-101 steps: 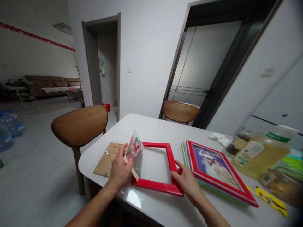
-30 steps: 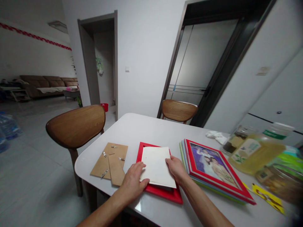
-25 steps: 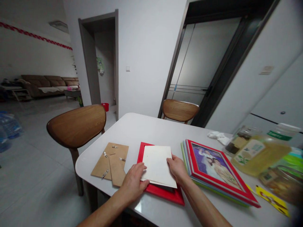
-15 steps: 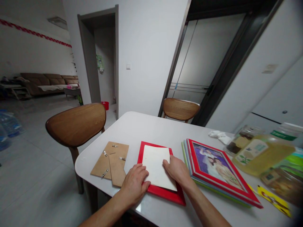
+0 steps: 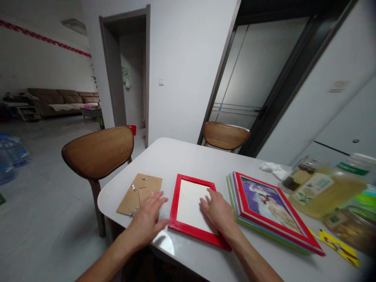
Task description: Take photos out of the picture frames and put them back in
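A red picture frame (image 5: 174,201) lies face down on the table, with a white sheet (image 5: 190,203) set inside its border. My right hand (image 5: 219,211) rests over the sheet's right side and the frame's right edge, fingers apart and holding nothing. To the left is a brown backing board (image 5: 129,197) with metal clips and a stand leg. My left hand (image 5: 149,217) is over the board's lower right part, fingers spread, hiding some of it. Whether that hand touches the board I cannot tell.
A stack of frames, topped by a red framed photo (image 5: 270,203), lies to the right. Beyond it stand a large bottle of yellow liquid (image 5: 329,192), jars (image 5: 349,227) and a crumpled tissue (image 5: 273,169). Wooden chairs (image 5: 100,152) stand at the table's left and far sides.
The white sheet, earlier lying over the red border, now sits within it. My left hand has left the frame and moved left to the backing board. My right hand has stayed near the sheet.
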Demonstrator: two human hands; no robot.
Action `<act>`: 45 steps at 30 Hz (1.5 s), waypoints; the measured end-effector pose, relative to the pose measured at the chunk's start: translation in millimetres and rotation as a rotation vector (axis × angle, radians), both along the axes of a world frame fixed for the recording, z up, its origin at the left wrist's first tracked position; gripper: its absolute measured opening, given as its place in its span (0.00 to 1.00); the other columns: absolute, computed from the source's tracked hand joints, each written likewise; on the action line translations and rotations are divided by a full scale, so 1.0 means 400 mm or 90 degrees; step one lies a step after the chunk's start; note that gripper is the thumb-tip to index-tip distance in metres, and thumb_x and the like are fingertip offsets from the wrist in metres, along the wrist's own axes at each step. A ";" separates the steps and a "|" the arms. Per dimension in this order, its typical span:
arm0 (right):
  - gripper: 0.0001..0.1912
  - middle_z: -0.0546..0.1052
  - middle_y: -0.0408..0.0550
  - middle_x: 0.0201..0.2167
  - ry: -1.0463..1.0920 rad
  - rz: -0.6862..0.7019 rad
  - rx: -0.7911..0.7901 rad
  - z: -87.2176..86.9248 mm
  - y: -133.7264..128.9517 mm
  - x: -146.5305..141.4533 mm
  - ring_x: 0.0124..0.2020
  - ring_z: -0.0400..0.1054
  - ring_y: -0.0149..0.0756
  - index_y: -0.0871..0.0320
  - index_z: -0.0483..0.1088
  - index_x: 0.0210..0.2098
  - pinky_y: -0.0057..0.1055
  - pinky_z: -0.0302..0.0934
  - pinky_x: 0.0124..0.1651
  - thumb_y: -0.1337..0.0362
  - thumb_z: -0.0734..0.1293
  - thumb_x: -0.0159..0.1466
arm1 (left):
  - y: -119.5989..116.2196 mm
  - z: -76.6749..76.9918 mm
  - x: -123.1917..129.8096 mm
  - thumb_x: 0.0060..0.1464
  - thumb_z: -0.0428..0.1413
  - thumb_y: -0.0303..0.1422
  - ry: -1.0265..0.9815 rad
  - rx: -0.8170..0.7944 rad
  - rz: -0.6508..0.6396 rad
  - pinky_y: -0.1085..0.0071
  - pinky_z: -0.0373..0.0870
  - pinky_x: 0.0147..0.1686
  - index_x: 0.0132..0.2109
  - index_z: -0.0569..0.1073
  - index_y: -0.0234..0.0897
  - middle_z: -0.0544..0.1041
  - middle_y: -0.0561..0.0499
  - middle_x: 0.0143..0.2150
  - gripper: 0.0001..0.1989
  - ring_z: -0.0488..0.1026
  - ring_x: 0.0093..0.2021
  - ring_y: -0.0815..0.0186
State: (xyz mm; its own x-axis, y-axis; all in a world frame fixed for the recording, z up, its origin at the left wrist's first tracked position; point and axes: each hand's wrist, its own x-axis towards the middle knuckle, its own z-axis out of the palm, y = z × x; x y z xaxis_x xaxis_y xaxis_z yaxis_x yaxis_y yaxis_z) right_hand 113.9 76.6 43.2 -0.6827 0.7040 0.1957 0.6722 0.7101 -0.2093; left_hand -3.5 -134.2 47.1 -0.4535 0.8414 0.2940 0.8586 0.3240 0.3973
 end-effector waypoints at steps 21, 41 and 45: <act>0.19 0.64 0.50 0.40 0.308 0.376 -0.198 0.052 -0.258 -0.022 0.43 0.59 0.37 0.56 0.64 0.41 0.36 0.56 0.46 0.69 0.62 0.47 | -0.158 -0.060 -0.046 0.50 0.52 0.39 0.073 0.087 0.022 0.61 0.60 0.50 0.50 0.64 0.39 0.63 0.43 0.54 0.20 0.60 0.54 0.58; 0.17 0.68 0.53 0.38 0.190 0.156 0.020 -0.079 -0.037 0.130 0.40 0.60 0.41 0.59 0.68 0.40 0.39 0.56 0.45 0.60 0.59 0.53 | 0.130 -0.020 0.063 0.49 0.53 0.35 -0.043 -0.045 -0.137 0.58 0.56 0.51 0.47 0.66 0.37 0.63 0.43 0.54 0.17 0.59 0.54 0.58; 0.17 0.68 0.52 0.38 0.188 0.153 0.037 -0.086 -0.033 0.119 0.40 0.59 0.41 0.58 0.67 0.41 0.39 0.55 0.45 0.61 0.60 0.53 | 0.135 -0.017 0.065 0.51 0.51 0.35 -0.035 -0.067 -0.131 0.58 0.55 0.50 0.43 0.68 0.37 0.66 0.44 0.52 0.12 0.58 0.54 0.58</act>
